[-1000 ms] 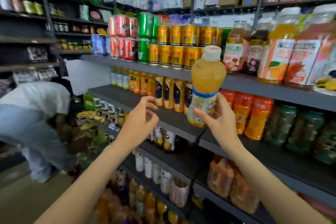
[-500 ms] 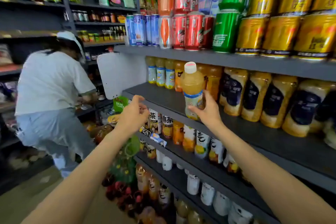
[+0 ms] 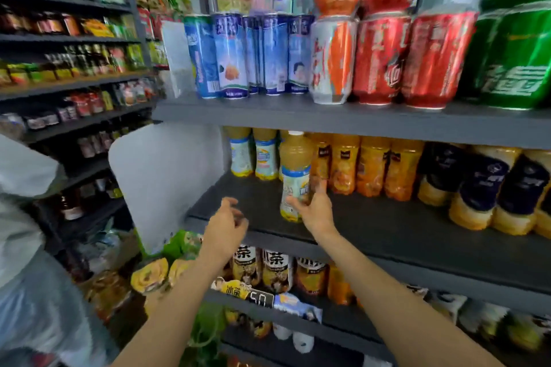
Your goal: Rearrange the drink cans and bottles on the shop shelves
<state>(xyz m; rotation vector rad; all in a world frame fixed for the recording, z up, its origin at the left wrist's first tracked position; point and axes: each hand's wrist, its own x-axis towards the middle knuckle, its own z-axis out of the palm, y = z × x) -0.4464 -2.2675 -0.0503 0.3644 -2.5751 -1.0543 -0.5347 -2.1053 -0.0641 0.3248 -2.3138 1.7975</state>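
My right hand (image 3: 316,206) grips a yellow juice bottle (image 3: 295,173) with a white cap and a pale blue label, held upright at the middle grey shelf (image 3: 387,226). The bottle stands just in front of a back row of like juice bottles (image 3: 253,155) and orange drink bottles (image 3: 369,170). Whether its base touches the shelf I cannot tell. My left hand (image 3: 228,225) hovers at the shelf's front edge, left of the bottle, fingers loosely curled and holding nothing.
The upper shelf carries blue cans (image 3: 247,53), red cans (image 3: 408,59) and green cans (image 3: 512,62). Dark-labelled bottles (image 3: 492,188) fill the middle shelf's right. Tea bottles (image 3: 262,268) stand below. A person in white (image 3: 26,232) is at the left.
The view has moved closer to the shelves and to the left. My right hand has carried the bottle deeper onto the middle shelf, toward the back row. My left hand stays beside it.
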